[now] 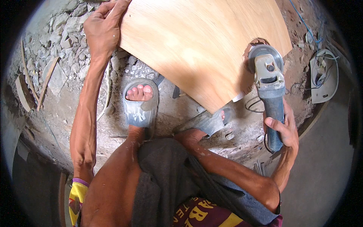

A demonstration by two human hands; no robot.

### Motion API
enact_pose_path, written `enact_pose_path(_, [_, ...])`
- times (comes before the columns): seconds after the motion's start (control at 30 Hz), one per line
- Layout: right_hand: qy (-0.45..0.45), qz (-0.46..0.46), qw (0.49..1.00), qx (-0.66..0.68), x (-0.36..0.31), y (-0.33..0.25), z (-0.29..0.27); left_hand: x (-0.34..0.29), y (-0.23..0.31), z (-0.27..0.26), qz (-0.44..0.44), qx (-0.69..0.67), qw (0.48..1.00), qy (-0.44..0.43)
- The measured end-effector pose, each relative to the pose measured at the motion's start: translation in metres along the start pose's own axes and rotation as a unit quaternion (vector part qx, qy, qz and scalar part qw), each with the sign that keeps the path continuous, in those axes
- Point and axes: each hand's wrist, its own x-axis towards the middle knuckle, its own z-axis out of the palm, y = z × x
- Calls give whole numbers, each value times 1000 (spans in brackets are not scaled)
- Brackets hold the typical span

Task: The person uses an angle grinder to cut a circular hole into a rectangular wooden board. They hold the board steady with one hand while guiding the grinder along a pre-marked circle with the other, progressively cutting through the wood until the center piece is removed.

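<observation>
A large light plywood sheet (200,41) lies over the rubble floor in front of me. My left hand (103,28) presses on its left edge with the fingers curled over the rim. My right hand (284,126) grips the dark handle of a grey angle grinder (269,77). The grinder's disc sits at the sheet's right edge, inside a rough notch cut into the wood. My left foot in a grey sandal (140,106) stands just below the sheet. My right foot's sandal (210,121) is partly under the sheet's lower corner.
Broken concrete rubble (60,34) and thin wood strips (45,83) cover the ground at the left. A white round fitting with wires (323,77) lies at the right, and a blue cable (304,22) runs past it. The grinder's black cord (253,104) loops on the floor.
</observation>
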Motion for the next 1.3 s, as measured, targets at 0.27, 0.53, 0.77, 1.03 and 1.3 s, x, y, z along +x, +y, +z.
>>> enact_pose_path(0.27, [-8, 11, 1000, -10, 0, -10, 4, -5, 8, 3, 21, 14, 1000, 10])
enact_pose_path(0.53, [-8, -4, 1000, -28, 1, -10, 4, 3, -1, -1, 4, 2, 1000, -5])
enact_pose_path(0.77, [-2, 9, 999, -32, 0, -12, 7, 2, 2, -1, -5, 6, 1000, -5])
enact_pose_path(1.03, [6, 9, 1000, -21, -5, -4, -7, 4, -3, 0, -9, 0, 1000, -15])
enact_pose_path(1.3, [1, -10, 999, -43, 0, -6, -5, -3, 3, 2, 17, 11, 1000, 0])
